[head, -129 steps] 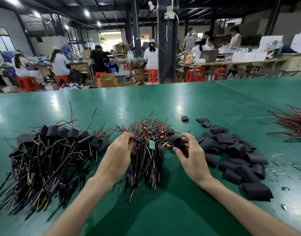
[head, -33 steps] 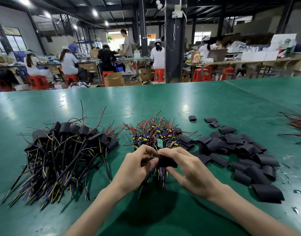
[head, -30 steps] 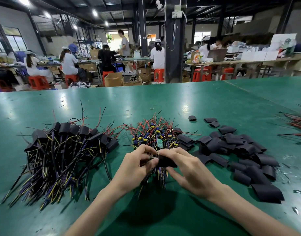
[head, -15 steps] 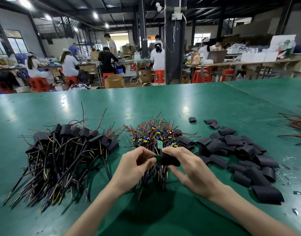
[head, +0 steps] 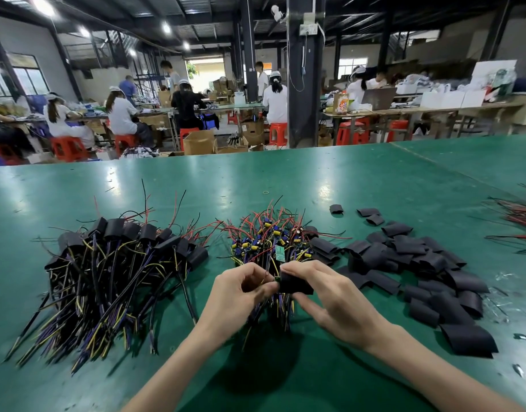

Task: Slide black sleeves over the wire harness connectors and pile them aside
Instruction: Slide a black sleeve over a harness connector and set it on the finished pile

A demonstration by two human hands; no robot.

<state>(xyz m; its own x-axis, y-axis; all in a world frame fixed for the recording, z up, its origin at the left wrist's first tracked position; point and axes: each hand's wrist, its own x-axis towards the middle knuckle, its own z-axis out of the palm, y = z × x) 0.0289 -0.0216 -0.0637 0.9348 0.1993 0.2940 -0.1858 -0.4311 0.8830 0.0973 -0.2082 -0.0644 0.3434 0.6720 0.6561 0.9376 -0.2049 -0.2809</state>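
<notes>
My right hand (head: 333,301) pinches a black sleeve (head: 295,284) just above the green table. My left hand (head: 238,295) pinches a wire harness by its small green connector board, whose edge (head: 276,279) meets the sleeve's open left end. Its wires hang below my fingers. Behind my hands lies a pile of unsleeved harnesses (head: 270,239) with red and black wires. On the left is a pile of sleeved harnesses (head: 113,263). Loose black sleeves (head: 419,269) lie scattered on the right.
The green table (head: 285,179) stretches far ahead. Another bundle of red wires (head: 520,221) lies at the right edge. Small clear scraps (head: 517,337) dot the table at the right. People sit at benches in the background.
Both hands have come off the harness pile and met in front of it. The right hand has pushed the sleeve leftward, so less of the green board shows than half a second ago.
</notes>
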